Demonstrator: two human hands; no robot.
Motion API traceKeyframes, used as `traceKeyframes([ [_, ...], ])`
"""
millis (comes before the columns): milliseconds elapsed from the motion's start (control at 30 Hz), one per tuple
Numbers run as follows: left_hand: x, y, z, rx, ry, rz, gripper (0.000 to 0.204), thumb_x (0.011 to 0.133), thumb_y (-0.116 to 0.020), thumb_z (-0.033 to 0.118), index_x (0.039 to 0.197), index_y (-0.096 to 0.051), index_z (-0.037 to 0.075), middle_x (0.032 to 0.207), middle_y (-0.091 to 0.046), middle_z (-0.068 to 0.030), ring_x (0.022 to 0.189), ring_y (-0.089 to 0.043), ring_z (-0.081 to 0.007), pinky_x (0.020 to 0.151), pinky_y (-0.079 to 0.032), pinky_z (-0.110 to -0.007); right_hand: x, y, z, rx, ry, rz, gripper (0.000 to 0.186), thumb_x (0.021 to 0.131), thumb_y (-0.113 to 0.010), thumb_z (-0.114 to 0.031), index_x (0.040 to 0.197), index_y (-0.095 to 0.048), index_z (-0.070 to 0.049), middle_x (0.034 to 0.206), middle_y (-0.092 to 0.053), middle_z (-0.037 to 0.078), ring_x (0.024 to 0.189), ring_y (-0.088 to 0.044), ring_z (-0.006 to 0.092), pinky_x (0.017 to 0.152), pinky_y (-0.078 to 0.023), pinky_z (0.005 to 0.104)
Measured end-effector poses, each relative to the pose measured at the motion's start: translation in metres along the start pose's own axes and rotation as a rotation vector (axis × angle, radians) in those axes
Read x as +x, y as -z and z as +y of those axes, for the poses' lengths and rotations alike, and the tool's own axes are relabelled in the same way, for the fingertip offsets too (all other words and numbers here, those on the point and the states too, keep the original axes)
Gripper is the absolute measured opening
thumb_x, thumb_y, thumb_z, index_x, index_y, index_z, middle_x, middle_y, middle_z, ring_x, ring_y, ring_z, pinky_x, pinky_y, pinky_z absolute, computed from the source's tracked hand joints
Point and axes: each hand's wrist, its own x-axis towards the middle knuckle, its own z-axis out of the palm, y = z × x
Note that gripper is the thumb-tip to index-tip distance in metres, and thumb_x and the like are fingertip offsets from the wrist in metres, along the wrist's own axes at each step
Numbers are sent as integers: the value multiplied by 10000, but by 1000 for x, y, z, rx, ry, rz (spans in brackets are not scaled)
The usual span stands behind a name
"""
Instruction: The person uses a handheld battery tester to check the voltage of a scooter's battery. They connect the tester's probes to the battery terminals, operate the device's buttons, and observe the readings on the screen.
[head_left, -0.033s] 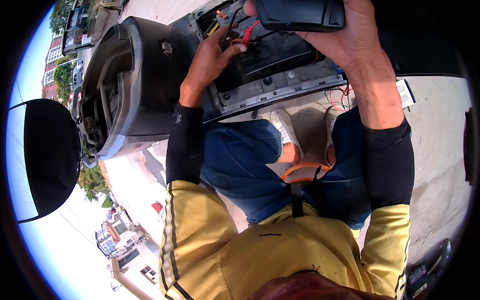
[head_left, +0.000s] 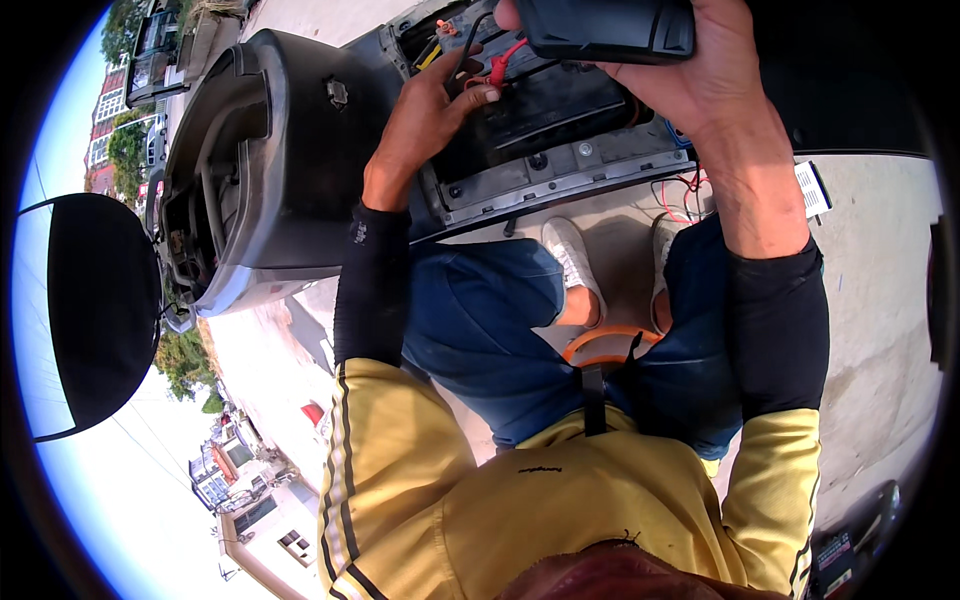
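- No shift is seen against the earlier frame: both hands and the black box are placed as before.
- The right hand (head_left: 690, 90) is closed around a black box-shaped part (head_left: 610, 28), which is held above the open compartment (head_left: 560, 130) of the scooter body (head_left: 290, 150).
- The left hand (head_left: 425, 125) is rested on the compartment edge, with its fingertips closed on a red wire (head_left: 503, 62) beside the black battery (head_left: 540, 105); how firmly the wire is pinched cannot be told.
- Loose red and white wires (head_left: 680, 200) are seen hanging below the compartment frame, near the white shoes (head_left: 572, 255).
- For good handling, it is judged that the wire should be gripped close to its end and kept clear of the other leads.
- The black part is best kept raised and steady, so that the compartment is left unobstructed.
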Motion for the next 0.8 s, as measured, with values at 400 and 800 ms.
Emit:
traceKeyframes([
  [400,15,-9,-3,238,-268,6,392,913,-763,175,1239,-645,-7,1011,-679,-219,936,-644,-429,785,-500,-451,1,7,2,-57,-21,-76,412,1001,-662,-330,1202,-629,28,1033,-722,172,910,-733,298,813,-599,414],
  [800,10,2,-5,248,-281,-42,265,919,-715,71,1156,-609,15,1008,-687,-204,991,-646,-434,817,-508,-455,-6,-1,-8,119,-41,-61,329,968,-723,-263,1141,-654,9,1008,-717,120,912,-714,227,842,-593,377],
])
